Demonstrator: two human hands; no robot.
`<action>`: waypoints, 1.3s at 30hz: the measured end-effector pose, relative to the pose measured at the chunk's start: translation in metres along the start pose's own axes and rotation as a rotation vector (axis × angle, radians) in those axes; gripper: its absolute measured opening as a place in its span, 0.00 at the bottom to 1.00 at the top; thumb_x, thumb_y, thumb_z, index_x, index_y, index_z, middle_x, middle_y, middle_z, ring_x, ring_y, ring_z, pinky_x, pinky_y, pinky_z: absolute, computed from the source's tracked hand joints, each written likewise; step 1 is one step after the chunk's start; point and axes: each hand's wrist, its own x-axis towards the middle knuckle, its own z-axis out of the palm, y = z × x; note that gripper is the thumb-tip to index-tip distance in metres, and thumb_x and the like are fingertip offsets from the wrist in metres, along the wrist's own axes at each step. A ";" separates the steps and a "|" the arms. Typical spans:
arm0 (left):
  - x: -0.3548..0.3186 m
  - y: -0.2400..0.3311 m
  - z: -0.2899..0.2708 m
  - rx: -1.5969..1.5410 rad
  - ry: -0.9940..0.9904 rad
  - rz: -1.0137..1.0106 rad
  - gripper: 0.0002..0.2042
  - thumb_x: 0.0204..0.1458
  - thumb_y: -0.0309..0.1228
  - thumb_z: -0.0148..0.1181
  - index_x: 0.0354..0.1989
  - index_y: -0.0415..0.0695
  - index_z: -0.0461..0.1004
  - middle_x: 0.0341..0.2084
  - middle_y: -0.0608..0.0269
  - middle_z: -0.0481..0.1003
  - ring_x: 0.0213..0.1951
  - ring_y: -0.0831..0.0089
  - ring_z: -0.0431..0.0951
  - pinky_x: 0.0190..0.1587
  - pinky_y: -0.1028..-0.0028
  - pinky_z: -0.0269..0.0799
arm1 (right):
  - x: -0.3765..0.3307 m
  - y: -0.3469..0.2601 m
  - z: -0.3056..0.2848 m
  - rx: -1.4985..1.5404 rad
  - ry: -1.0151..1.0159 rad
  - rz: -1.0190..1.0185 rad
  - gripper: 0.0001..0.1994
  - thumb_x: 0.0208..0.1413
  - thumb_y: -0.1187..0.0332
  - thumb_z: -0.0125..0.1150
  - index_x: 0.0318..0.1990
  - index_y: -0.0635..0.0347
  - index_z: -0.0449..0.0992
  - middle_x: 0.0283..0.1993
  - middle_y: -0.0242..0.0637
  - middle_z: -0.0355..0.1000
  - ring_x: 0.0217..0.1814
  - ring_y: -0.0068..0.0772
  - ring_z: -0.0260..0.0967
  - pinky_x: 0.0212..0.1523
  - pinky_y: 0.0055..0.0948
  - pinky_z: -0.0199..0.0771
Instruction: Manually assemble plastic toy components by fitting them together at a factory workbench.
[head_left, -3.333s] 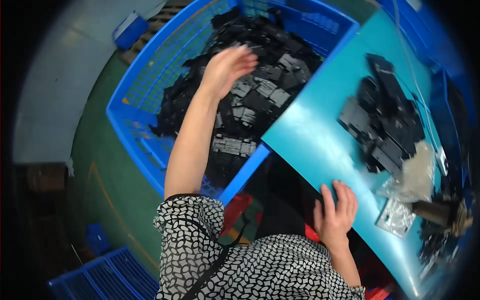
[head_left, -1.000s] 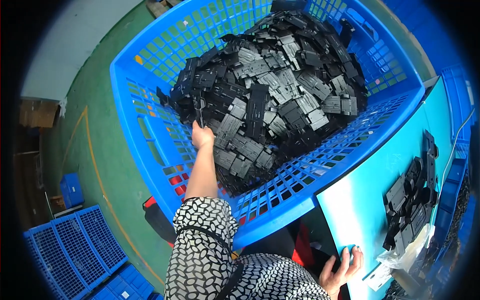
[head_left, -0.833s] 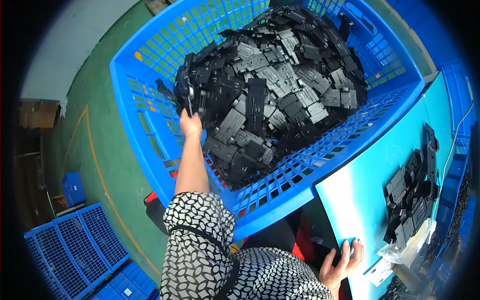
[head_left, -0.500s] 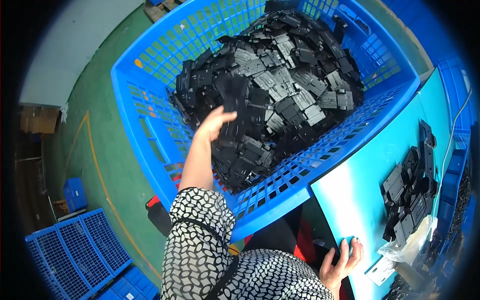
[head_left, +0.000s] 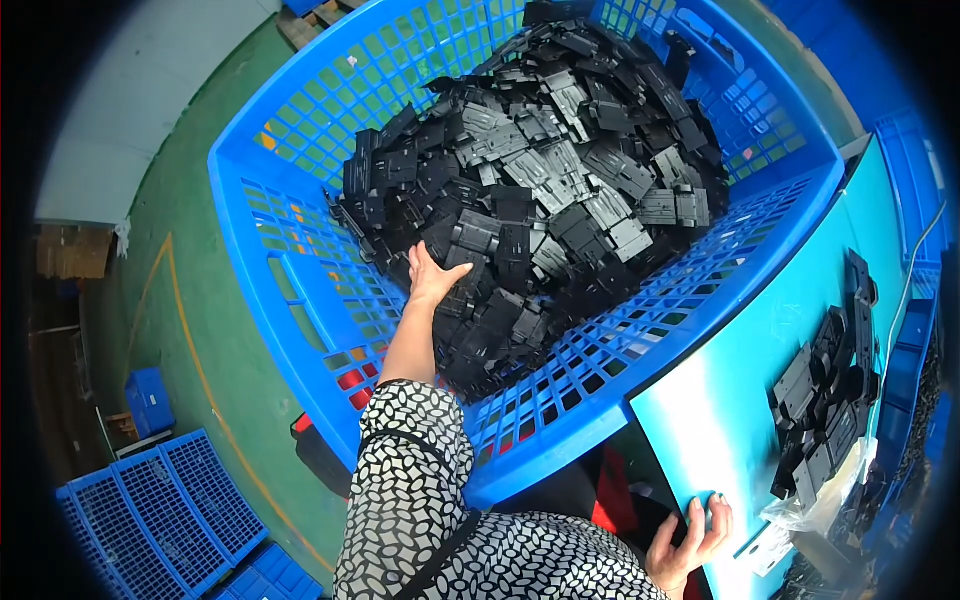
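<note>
My left hand point(head_left: 434, 280) is over the near left part of a heap of flat black plastic parts point(head_left: 480, 232) inside a large blue slatted basket point(head_left: 300, 365). Its thumb points away from the fingers, and nothing shows in its grasp. Whether the fingertips touch the parts below cannot be made out. At the edge of the turquoise table point(head_left: 665, 400), my right hand point(head_left: 688, 545) rests with its fingers spread and nothing held.
More black plastic parts point(head_left: 822, 400) lie on the table, beside a clear plastic bag point(head_left: 825, 508). A cable point(head_left: 905, 260) runs along the table's far side. Blue crates point(head_left: 165, 510) stand on the green floor at lower left, near a small blue bin point(head_left: 149, 400).
My left hand has let go of the black plastic part it held and has come slightly nearer. That part is now among the heap. My right hand stays at the table edge.
</note>
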 end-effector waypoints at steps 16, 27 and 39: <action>0.016 0.013 -0.026 0.328 -0.284 -0.068 0.56 0.23 0.63 0.66 0.57 0.33 0.55 0.55 0.47 0.60 0.58 0.55 0.60 0.59 0.64 0.56 | 0.005 -0.002 -0.001 0.036 0.016 -0.017 0.21 0.40 0.80 0.55 0.47 0.59 0.67 0.49 0.50 0.61 0.50 0.55 0.58 0.51 0.53 0.61; 0.011 0.015 0.008 -0.585 -0.693 -0.105 0.33 0.35 0.40 0.70 0.53 0.43 0.66 0.46 0.58 0.71 0.48 0.68 0.70 0.54 0.71 0.61 | 0.003 0.002 0.003 -0.039 0.052 0.023 0.21 0.39 0.80 0.57 0.45 0.56 0.68 0.47 0.49 0.63 0.50 0.55 0.60 0.51 0.50 0.61; -0.019 0.066 0.002 -0.791 -0.757 -0.211 0.33 0.35 0.37 0.70 0.51 0.38 0.64 0.43 0.53 0.72 0.47 0.65 0.70 0.51 0.68 0.64 | -0.002 -0.002 0.001 -0.009 0.076 0.030 0.21 0.36 0.80 0.57 0.43 0.57 0.69 0.48 0.47 0.63 0.49 0.53 0.60 0.50 0.49 0.60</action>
